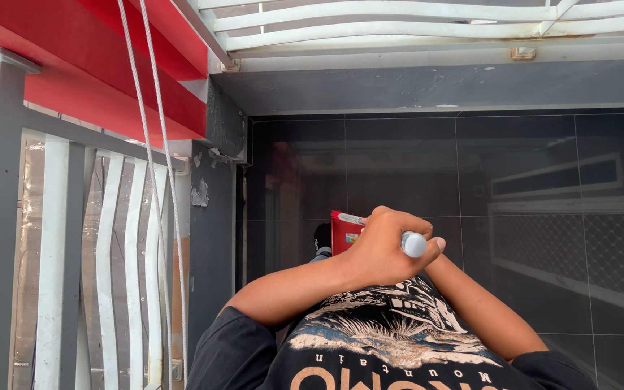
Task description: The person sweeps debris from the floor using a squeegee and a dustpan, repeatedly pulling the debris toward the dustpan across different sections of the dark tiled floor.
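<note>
While the dark tiled wall [427, 166] fills the background, a black printed shirt [384, 347] sits below it; in front, the left hand [384, 249] grips a white-capped marker [409, 243] beside a red box [344, 231]. The right hand is hidden; its grip cannot be told.

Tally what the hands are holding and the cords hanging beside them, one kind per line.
Marker pen with white cap, in the left hand: 1
Red booklet, behind that hand: 1
White cords, hanging at the railing: 2
Total: 4
The right hand is hidden behind the left.
</note>
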